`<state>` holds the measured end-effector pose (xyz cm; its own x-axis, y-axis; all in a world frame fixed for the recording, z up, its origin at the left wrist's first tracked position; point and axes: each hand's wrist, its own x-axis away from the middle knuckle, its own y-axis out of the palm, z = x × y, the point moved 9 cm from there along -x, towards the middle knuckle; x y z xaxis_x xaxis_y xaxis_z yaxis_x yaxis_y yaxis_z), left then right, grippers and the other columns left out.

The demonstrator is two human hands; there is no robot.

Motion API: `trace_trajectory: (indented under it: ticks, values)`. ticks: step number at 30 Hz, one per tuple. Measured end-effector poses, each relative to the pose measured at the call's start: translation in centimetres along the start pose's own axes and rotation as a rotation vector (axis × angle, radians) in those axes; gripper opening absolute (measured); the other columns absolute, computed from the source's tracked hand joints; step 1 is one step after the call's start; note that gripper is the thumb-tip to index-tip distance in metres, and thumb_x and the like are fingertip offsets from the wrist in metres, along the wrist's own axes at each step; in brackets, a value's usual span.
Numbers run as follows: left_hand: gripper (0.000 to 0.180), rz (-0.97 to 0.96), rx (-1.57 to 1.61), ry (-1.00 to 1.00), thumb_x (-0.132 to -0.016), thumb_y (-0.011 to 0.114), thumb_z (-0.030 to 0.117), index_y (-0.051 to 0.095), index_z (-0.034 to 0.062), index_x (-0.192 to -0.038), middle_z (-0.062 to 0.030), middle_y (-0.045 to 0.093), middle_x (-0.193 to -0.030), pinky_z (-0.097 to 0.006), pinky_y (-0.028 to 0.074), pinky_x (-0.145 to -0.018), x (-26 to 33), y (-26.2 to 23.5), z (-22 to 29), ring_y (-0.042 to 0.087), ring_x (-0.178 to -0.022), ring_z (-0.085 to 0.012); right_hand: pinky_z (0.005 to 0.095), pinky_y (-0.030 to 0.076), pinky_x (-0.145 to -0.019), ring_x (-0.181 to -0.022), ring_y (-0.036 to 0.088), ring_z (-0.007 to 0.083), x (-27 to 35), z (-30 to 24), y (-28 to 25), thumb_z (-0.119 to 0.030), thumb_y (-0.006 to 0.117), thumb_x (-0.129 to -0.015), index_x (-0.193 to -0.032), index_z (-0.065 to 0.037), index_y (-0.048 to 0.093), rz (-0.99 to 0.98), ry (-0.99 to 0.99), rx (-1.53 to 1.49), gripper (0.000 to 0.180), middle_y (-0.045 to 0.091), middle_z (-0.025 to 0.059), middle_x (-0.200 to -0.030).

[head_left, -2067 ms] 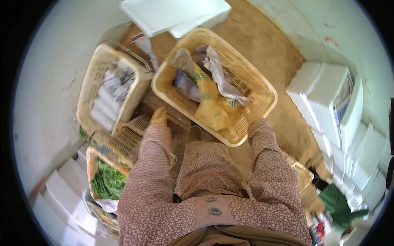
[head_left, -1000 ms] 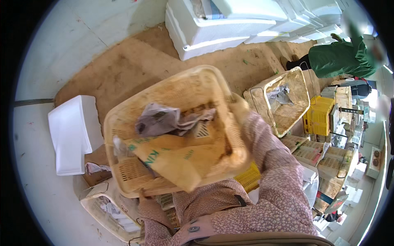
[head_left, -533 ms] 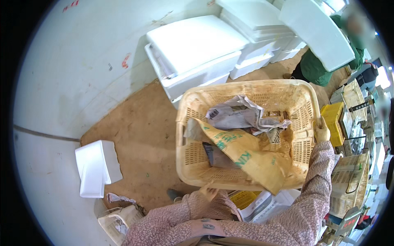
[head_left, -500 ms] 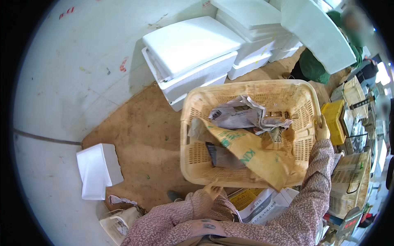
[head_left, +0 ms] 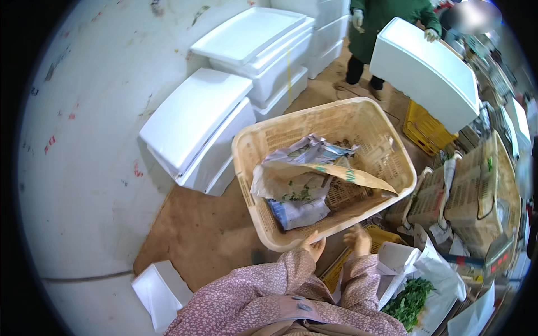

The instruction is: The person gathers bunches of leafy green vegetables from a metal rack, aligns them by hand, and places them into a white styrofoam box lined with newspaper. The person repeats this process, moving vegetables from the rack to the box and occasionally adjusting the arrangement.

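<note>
A worn, cream-coloured plastic basket (head_left: 263, 227) is in front of me, tilted a little, with slotted walls. My left hand (head_left: 312, 247) grips its near rim, thumb apart from the fingers. Just below that same rim, to the right, is my right hand (head_left: 358, 239), slightly blurred, its fingers loosely apart and nothing seen in them. Inside the basket lie crumpled printed paper (head_left: 314, 150), a brown paper sheet with green print (head_left: 358, 175) and a few green leaf scraps (head_left: 300, 195).
White foam boxes (head_left: 196, 123) are stacked along the pale wall at left. Ahead, a person in a green coat (head_left: 386, 28) handles a large foam box (head_left: 426, 73) above a yellow crate (head_left: 423, 129). Leafy greens (head_left: 412, 302) lie at lower right. Several baskets (head_left: 471, 196) line the right.
My right hand has left the basket's right end and come to the near side. The basket has turned, its right end swinging nearer. The person ahead now stands in fuller view.
</note>
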<state>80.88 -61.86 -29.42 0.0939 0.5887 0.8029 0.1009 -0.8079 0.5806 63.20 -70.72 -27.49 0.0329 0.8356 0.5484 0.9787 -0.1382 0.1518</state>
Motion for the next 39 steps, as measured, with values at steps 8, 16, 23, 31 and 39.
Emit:
trace_trajectory:
  ticks: [8, 16, 23, 31, 39]
  values:
    - [0.027, -0.014, -0.525, -0.395, -0.084, 0.068, 0.014, 0.057, 0.0043, -0.107, -0.0082, 0.062, -0.097, -0.03, 0.052, -0.083, 2.2, -3.3, -0.9, 0.059, -0.092, -0.0207, 0.0328, 0.046, -0.061, -0.072, 0.055, 0.0173, -3.3, 2.4, 2.7, -0.016, 0.062, -0.081, -0.107, 0.005, 0.053, 0.362, -0.218, 0.123, 0.034, 0.058, 0.0086, -0.084]
    - [0.022, -0.482, -1.352, 1.112, -0.087, 0.059, 0.015, 0.059, 0.0019, -0.105, -0.0127, 0.063, -0.083, -0.035, 0.052, -0.072, 8.2, 23.4, 31.7, 0.063, -0.076, -0.0214, 0.0343, 0.049, -0.063, -0.071, 0.059, 0.0245, -5.3, 1.8, -1.5, -0.01, 0.057, -0.079, -0.113, 0.006, 0.052, 0.617, -0.15, 0.053, 0.038, 0.059, 0.0136, -0.087]
    - [0.024, -0.199, -1.814, 1.228, -0.087, 0.059, 0.015, 0.058, 0.0018, -0.107, -0.0131, 0.061, -0.089, -0.036, 0.051, -0.076, 4.5, 30.7, 32.3, 0.061, -0.082, -0.0222, 0.0338, 0.049, -0.072, -0.082, 0.062, 0.0234, -7.5, -1.2, -2.8, -0.017, 0.063, -0.078, -0.118, 0.006, 0.052, 0.558, -0.195, 0.143, 0.048, 0.062, 0.0159, -0.092]
    - [0.025, -0.077, -1.37, 0.763, -0.088, 0.058, 0.016, 0.057, 0.0016, -0.11, -0.0135, 0.06, -0.096, -0.036, 0.049, -0.08, -0.9, 24.2, 25.1, 0.059, -0.089, -0.0231, 0.0347, 0.049, -0.073, -0.079, 0.063, 0.0247, -14.8, -13.2, -7.8, -0.017, 0.065, -0.073, -0.107, 0.003, 0.062, 0.596, -0.343, 0.429, 0.04, 0.066, 0.0156, -0.088]
    - [0.027, 0.059, -1.016, 0.395, -0.089, 0.058, 0.016, 0.055, 0.0015, -0.112, -0.014, 0.058, -0.102, -0.037, 0.048, -0.085, -10.3, 21.2, 13.4, 0.057, -0.096, -0.0239, 0.0338, 0.05, -0.077, -0.086, 0.065, 0.0257, -28.2, -24.9, -16.9, -0.018, 0.066, -0.076, -0.113, 0.001, 0.061, 0.521, -0.367, 0.47, 0.042, 0.069, 0.0154, -0.095]
